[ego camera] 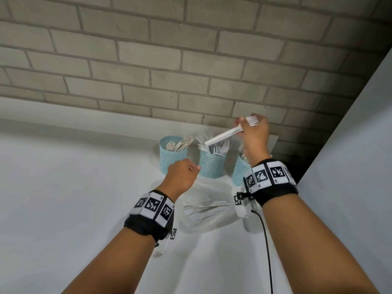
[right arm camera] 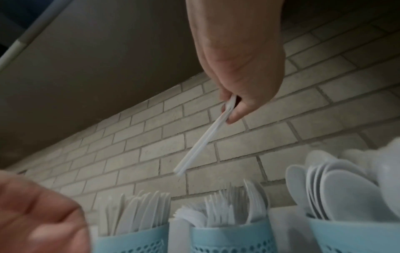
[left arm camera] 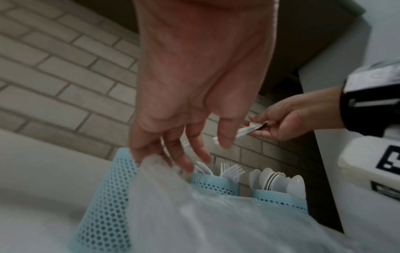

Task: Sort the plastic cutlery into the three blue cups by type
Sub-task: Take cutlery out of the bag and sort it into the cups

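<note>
Three blue mesh cups stand in a row by the brick wall. The left cup [ego camera: 173, 158] holds knives [right arm camera: 140, 210], the middle cup [ego camera: 212, 166] forks [right arm camera: 225, 207], and the right cup [ego camera: 239, 172] spoons [right arm camera: 337, 186]. My right hand [ego camera: 247, 129] pinches a small bunch of white plastic forks [ego camera: 222, 136] near their tines. Their handles slant down-left over the middle cup. My left hand [ego camera: 184, 174] hovers in front of the left and middle cups with loosely curled fingers [left arm camera: 184, 154] and holds nothing.
A clear plastic bag [ego camera: 203, 211] with more white cutlery lies on the white counter [ego camera: 63, 187] just in front of the cups. A white cabinet side [ego camera: 350, 145] closes off the right. The brick wall [ego camera: 191, 60] is right behind the cups.
</note>
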{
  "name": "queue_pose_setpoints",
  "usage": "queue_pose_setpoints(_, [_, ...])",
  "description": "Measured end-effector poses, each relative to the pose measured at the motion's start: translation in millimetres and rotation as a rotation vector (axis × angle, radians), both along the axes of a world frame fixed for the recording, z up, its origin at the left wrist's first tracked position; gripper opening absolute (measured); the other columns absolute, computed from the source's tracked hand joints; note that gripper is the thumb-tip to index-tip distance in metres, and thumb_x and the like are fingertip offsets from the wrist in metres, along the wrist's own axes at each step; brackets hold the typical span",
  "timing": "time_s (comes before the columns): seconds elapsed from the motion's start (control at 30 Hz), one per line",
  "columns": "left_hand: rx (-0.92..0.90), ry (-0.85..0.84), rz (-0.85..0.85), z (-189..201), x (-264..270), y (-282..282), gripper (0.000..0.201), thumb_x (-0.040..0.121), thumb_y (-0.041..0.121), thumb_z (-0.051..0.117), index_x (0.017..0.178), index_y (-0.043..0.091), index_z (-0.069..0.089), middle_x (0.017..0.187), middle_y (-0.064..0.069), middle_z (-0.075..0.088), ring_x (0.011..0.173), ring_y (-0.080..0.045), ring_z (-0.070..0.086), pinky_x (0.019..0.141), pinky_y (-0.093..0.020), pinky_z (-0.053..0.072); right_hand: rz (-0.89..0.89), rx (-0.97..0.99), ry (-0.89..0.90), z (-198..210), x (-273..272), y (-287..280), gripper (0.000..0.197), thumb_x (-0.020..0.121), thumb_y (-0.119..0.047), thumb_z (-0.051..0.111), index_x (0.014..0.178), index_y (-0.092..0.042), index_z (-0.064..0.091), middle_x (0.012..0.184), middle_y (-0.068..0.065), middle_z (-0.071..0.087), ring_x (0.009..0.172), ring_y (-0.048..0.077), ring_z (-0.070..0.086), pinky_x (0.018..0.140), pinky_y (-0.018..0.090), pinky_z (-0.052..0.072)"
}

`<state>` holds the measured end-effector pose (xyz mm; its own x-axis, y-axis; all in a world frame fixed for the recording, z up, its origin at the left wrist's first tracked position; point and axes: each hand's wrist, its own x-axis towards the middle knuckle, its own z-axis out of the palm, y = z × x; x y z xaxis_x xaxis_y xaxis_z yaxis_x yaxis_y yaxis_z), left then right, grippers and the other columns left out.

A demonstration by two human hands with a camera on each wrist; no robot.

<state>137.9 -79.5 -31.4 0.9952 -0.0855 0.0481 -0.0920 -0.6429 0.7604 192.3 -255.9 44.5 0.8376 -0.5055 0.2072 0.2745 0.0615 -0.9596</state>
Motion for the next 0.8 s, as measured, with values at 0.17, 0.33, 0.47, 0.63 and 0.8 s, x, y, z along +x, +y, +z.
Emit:
queue_pose_setpoints(0.17, [0.337,0.198,-0.130,1.4,-6.5,7.1,0.023,0.083,0.040,0.065,0.100,0.025,0.060,0.127,-0.008,0.045,0.125,-0.030,0.037,0.107,-0.041,0.033,-0.149,-0.326,-0.140,-5.5,10.3,9.6,0.025,0.090,-0.012,0.059,0.110,-0.017,0.045,0.097,0.009,0.062,0.083,0.021,0.063,0.067,0.013,0.050])
queue_pose_setpoints(0.33, [0.431,0.250,-0.269,0.0,-15.5,10.4,0.035,0.088,0.019,0.064,0.122,0.010,0.060,0.135,-0.005,0.049,0.125,-0.021,0.046,0.100,-0.027,0.037,-0.017,-0.818,0.095,-31.7,17.4,19.3,0.021,0.098,-0.018,0.043,0.112,-0.005,0.052,0.103,0.018,0.063,0.091,0.031,0.060,0.070,0.025,0.040])
queue_pose_setpoints(0.47, [0.431,0.254,-0.268,-0.4,-13.7,16.7,0.043,0.087,0.008,0.063,0.129,0.008,0.054,0.135,-0.006,0.051,0.124,-0.020,0.049,0.099,-0.024,0.038,-0.010,-1.184,0.202,-31.5,8.8,24.8,0.028,0.100,-0.021,0.039,0.121,-0.012,0.056,0.122,0.017,0.055,0.120,0.032,0.043,0.100,0.035,0.029])
queue_pose_setpoints(0.63, [0.328,0.254,-0.289,1.4,-15.6,23.1,0.045,0.084,-0.002,0.062,0.126,0.012,0.056,0.131,-0.003,0.056,0.116,-0.018,0.054,0.085,-0.017,0.039,0.006,-1.437,0.290,-36.7,12.4,25.0,0.032,0.099,-0.027,0.039,0.123,-0.019,0.060,0.118,0.014,0.060,0.121,0.029,0.040,0.098,0.038,0.029])
queue_pose_setpoints(0.8, [0.276,0.250,-0.294,-1.8,-17.6,24.6,0.046,0.083,-0.004,0.062,0.126,0.012,0.057,0.129,-0.001,0.056,0.116,-0.017,0.055,0.084,-0.016,0.039,0.049,-1.599,0.272,-39.0,13.2,27.2,0.030,0.094,-0.016,0.044,0.114,-0.022,0.065,0.115,0.006,0.062,0.115,0.029,0.039,0.089,0.037,0.030])
